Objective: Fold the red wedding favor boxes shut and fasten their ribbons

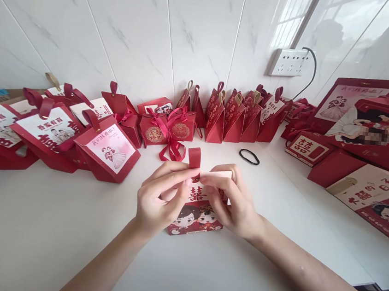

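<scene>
In front of me on the white table stands a red and cream paper gift box with two cartoon figures on its front. A dark red ribbon loop sticks up from its top. My left hand pinches the base of that loop between thumb and fingers. Across from it, my right hand is closed on the box's top edge, with thumb and forefinger beside the loop. The fingers hide part of the box's top.
Finished red gift boxes line the tiled wall, and more boxes crowd the left side. At the right lie flat printed box sheets. A black elastic band rests behind my right hand. A power strip is on the wall.
</scene>
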Demonstrator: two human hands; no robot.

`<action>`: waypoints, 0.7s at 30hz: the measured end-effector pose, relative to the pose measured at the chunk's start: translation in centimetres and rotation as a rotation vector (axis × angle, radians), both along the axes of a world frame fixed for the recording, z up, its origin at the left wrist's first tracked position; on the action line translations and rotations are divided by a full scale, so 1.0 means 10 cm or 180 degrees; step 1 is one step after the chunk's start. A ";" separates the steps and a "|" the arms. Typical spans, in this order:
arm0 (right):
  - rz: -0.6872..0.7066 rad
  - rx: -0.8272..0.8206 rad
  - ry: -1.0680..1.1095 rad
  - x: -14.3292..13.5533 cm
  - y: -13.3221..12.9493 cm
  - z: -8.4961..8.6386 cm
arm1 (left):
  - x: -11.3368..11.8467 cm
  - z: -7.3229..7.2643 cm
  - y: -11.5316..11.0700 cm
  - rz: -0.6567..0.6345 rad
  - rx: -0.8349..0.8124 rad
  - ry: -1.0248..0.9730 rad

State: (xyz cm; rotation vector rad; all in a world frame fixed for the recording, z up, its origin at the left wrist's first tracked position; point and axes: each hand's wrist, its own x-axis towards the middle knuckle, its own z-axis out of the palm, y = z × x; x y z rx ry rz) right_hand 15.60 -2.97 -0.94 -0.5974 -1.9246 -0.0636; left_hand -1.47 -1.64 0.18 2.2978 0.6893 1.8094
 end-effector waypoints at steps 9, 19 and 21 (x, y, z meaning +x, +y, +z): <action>0.0058 -0.0032 0.0002 0.00 0.00 -0.01 | -0.02 -0.02 0.01 -0.0133 -0.0004 0.0020; -0.0013 0.0016 -0.0008 0.00 0.00 0.01 | 0.00 -0.01 0.01 0.0026 -0.0009 0.0040; -0.0013 0.0003 -0.0010 0.00 0.00 0.01 | 0.00 -0.01 0.01 0.0023 0.0011 0.0051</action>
